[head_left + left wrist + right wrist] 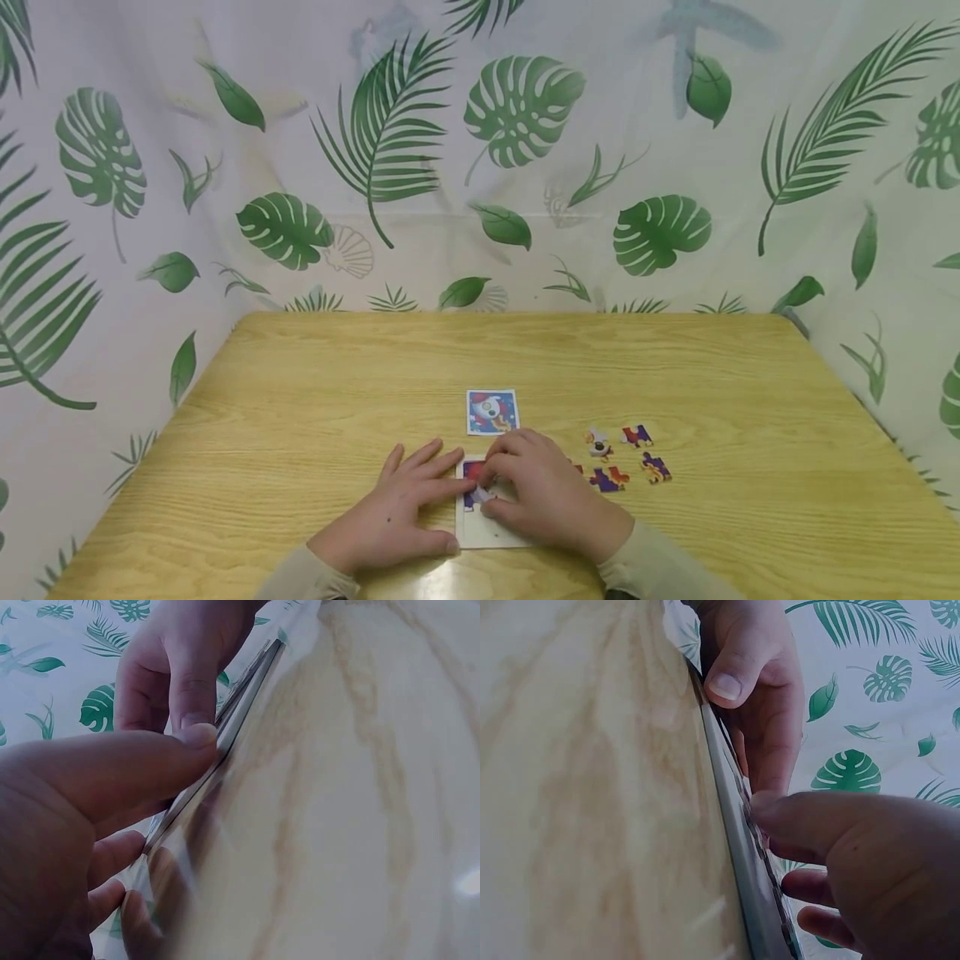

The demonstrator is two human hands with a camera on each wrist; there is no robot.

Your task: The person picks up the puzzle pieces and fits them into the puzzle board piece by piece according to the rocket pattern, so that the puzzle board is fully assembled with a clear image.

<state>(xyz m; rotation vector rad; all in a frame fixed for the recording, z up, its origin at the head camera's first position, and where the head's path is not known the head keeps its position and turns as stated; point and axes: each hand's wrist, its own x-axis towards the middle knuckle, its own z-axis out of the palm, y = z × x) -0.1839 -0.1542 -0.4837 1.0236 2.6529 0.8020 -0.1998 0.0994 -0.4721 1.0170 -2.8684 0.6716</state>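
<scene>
A white puzzle board point(480, 533) lies near the front of the table, with several joined puzzle pieces point(469, 502) in its upper left part. My left hand point(408, 510) is spread beside it, the index fingertip touching the pieces and the thumb near the board's lower left corner. With thumb and fingertips, my right hand point(546, 493) pinches a greyish puzzle piece point(483, 495) at the board, partly hidden by the fingers. In the right wrist view, the board's edge point(739, 855) shows side-on, its pieces forming a thin raised layer.
Behind the board lies a reference card point(492, 413) with a rocket picture. Several loose pieces lie to the right, including a white and grey one point(598, 443), a purple and orange one point(656, 468) and a red and purple one point(637, 435). A leaf-print curtain point(420, 250) surrounds the table.
</scene>
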